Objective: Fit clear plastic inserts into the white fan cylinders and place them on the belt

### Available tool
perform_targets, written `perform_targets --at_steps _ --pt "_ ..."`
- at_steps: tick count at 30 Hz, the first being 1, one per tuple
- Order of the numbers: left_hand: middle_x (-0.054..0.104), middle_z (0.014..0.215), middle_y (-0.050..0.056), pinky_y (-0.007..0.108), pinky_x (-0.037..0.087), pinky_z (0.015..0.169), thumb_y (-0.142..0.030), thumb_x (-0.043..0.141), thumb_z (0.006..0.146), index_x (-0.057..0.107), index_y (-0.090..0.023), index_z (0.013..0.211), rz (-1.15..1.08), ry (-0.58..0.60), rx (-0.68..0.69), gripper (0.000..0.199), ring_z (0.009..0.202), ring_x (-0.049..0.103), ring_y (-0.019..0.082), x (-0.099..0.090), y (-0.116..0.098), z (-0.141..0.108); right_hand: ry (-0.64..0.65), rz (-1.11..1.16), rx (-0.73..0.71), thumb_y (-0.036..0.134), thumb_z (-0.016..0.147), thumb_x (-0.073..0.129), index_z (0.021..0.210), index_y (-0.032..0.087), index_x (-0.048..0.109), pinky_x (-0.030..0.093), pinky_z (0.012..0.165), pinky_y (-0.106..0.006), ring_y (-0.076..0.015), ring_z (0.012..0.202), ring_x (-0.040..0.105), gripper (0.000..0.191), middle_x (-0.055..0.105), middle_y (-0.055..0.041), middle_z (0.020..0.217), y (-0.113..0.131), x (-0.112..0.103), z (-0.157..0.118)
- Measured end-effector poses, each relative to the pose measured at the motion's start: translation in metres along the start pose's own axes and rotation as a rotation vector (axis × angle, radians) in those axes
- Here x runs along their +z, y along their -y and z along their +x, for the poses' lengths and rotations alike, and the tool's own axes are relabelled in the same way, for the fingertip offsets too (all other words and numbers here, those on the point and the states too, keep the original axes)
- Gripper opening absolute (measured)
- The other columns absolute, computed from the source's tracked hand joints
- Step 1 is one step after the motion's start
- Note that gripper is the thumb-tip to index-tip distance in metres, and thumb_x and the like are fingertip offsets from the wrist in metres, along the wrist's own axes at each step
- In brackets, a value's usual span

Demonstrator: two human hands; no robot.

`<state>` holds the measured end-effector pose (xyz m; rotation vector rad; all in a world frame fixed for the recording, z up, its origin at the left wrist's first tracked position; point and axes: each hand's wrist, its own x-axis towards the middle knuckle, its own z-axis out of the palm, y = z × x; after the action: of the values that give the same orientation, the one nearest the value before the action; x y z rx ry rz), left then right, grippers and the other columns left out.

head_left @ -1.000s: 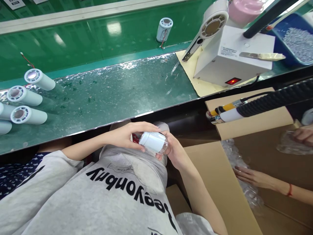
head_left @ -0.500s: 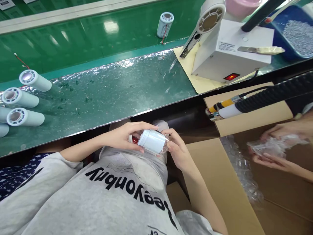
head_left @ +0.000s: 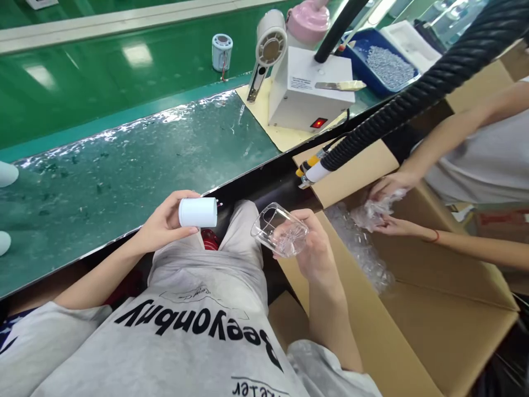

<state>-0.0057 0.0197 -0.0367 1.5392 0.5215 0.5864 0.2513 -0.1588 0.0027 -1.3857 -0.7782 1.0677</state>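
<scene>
My left hand (head_left: 171, 218) is closed round one end of a light-blue cylinder (head_left: 199, 212), which lies sideways over my lap near the bench edge. A short wire end shows at the cylinder's right end. To the right, my right hand (head_left: 312, 242) grips a clear plastic cup (head_left: 281, 229) by its base, with the open mouth tilted toward the cylinder. The two things are apart, with a gap over my legs between them.
A white device (head_left: 309, 94) with a lit red switch stands on the bench (head_left: 157, 160). Behind it is a blue tray (head_left: 372, 60). Another light-blue cylinder (head_left: 222, 52) stands upright at the back. A black hose (head_left: 397, 118) crosses above an open carton (head_left: 450, 309), where another person's hands (head_left: 388, 204) hold clear plastic.
The light-blue cylinder and the clear cup have come apart. My left hand has moved left with the cylinder, while my right hand keeps the cup. The view has shifted right.
</scene>
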Motion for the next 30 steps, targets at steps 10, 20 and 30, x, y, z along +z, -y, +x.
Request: perform_targets --at_steps 10,20,30 --pt "0.06 0.132 0.011 0.024 0.06 0.08 -0.032 0.085 0.082 0.057 -0.025 0.13 0.007 0.048 -0.055 0.056 0.108 0.066 0.02 0.013 -0.013 0.001 0.048 0.031 0.028 0.082 0.081 0.067 0.094 0.027 0.054 0.052 0.05 -0.032 -0.0169 0.05 0.055 0.058 0.067 0.0001 0.071 -0.011 0.0 0.0" --pt "0.061 0.13 0.011 0.026 0.061 0.081 -0.035 0.087 0.08 0.058 -0.025 0.13 -0.003 0.026 -0.079 0.059 0.105 0.067 0.021 0.014 -0.009 -0.001 0.082 0.016 0.03 0.084 0.078 0.07 0.09 0.026 0.054 0.053 0.045 -0.03 -0.0172 0.049 0.058 0.061 0.067 -0.0001 0.067 -0.007 0.007 0.004" --pt "0.061 0.133 0.012 0.027 0.061 0.084 -0.034 0.087 0.08 0.058 -0.024 0.13 0.012 0.036 -0.07 0.058 0.107 0.067 0.021 0.016 -0.01 -0.004 0.096 0.015 -0.048 0.077 0.08 0.075 0.087 0.025 0.059 0.055 0.047 -0.029 -0.0175 0.052 0.062 0.055 0.07 -0.0008 0.067 0.0 0.013 0.002"
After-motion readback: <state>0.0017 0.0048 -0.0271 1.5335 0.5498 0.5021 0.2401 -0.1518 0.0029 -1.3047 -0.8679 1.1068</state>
